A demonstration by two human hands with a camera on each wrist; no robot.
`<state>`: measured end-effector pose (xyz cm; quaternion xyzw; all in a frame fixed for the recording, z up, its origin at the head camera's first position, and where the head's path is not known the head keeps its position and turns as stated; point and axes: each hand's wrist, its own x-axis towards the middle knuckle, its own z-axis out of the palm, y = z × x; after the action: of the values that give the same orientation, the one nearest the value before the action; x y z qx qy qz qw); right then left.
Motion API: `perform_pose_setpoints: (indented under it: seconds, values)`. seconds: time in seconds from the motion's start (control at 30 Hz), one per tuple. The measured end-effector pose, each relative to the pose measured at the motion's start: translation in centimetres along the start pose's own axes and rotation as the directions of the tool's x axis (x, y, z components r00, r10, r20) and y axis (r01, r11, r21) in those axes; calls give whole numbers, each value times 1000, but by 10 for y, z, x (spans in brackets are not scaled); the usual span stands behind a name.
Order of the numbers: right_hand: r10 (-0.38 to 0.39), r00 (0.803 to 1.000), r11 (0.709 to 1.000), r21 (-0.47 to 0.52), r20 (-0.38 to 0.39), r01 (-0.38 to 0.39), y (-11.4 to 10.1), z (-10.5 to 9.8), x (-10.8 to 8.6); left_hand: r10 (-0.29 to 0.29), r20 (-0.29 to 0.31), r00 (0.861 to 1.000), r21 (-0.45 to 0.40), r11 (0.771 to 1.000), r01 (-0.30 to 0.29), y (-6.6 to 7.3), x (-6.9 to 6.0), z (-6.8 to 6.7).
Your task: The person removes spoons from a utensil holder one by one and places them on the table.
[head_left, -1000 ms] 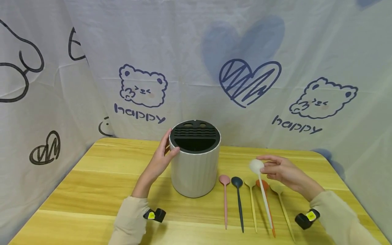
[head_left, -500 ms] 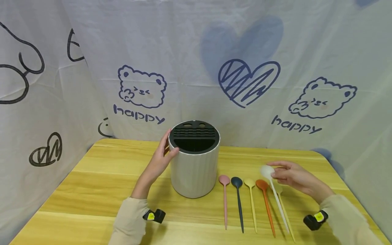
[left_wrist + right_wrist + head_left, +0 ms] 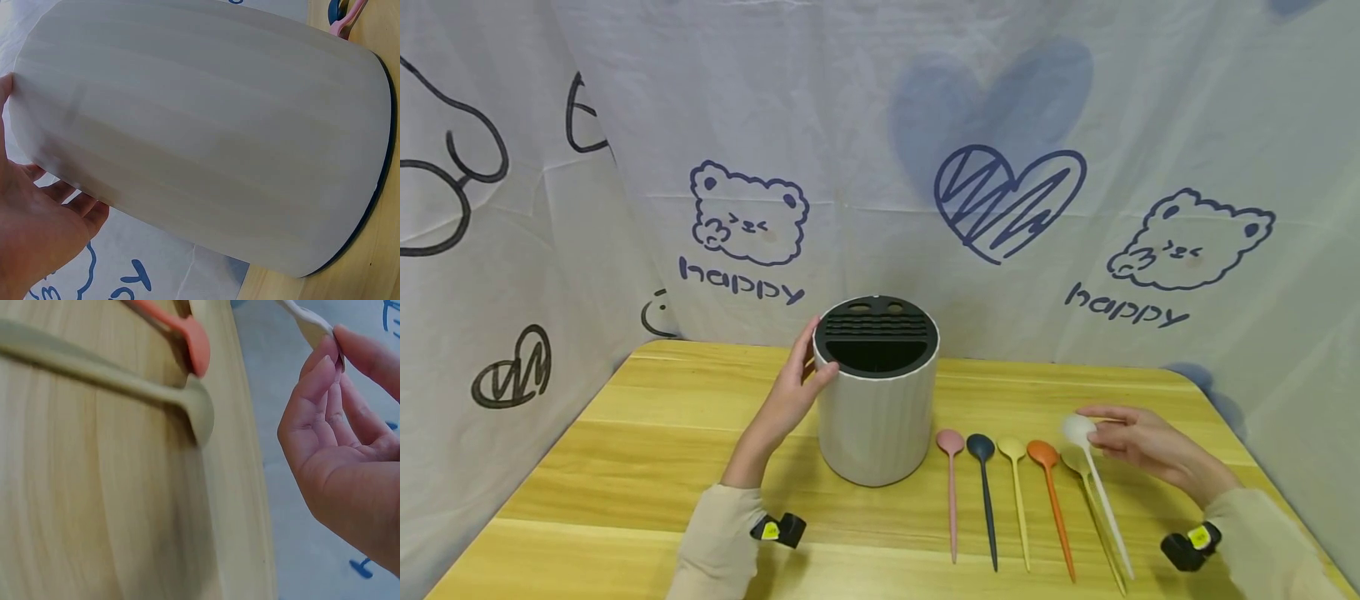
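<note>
My left hand (image 3: 786,392) holds a white ribbed utensil holder (image 3: 876,433) at its upper left side, thumb near the front rim and fingers round the back. The holder stands upright with a black slotted top (image 3: 877,337). My right hand (image 3: 1157,446) pinches a white spoon (image 3: 1101,492) by its bowl, over the table; in the right wrist view the pinched spoon (image 3: 312,322) is partly cut off. Below and left of it lies an olive-yellow spoon (image 3: 1093,508), partly covered by the white one in the head view.
To the left of that spoon lie an orange spoon (image 3: 1057,508), a pale yellow spoon (image 3: 1018,500), a dark blue spoon (image 3: 985,500) and a pink spoon (image 3: 952,492), side by side. A printed white cloth (image 3: 865,167) hangs behind the wooden table (image 3: 625,467).
My right hand has moved to the right with the white spoon, from above the orange spoon to over the olive-yellow one. The left hand and the utensil holder stay in place.
</note>
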<state>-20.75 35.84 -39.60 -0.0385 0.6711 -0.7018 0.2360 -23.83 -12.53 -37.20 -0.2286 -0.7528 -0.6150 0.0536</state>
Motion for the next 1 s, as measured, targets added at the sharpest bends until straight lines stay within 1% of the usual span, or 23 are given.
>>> perform_pose_setpoints:
  seconds: [0.17,0.3,0.57,0.67,0.83,0.93,1.0]
  values:
    - [3,1000,1000,11,-19,-2,7,-10,-3,3,0,1000,3,1000,-3,0,0,0]
    - [4,1000,1000,15,-8,-4,12,-17,-4,0,-1,1000,3,1000,0,-1,-1,0]
    - [37,999,999,9,-4,-37,19,-31,-7,7,0,1000,-4,1000,-7,-3,0,1]
    - [36,999,998,41,24,-37,21,-36,-9,3,-3,1000,-5,1000,-3,-3,0,0]
    - [32,994,992,122,108,-45,25,-42,-9,-4,-6,1000,-6,1000,4,-4,0,0]
    - [31,989,990,129,143,-50,28,-44,-8,-2,-6,1000,-7,1000,2,-4,1,0]
    - [39,988,990,128,149,-58,30,-45,-8,0,-4,1000,-10,1000,0,-4,1,0]
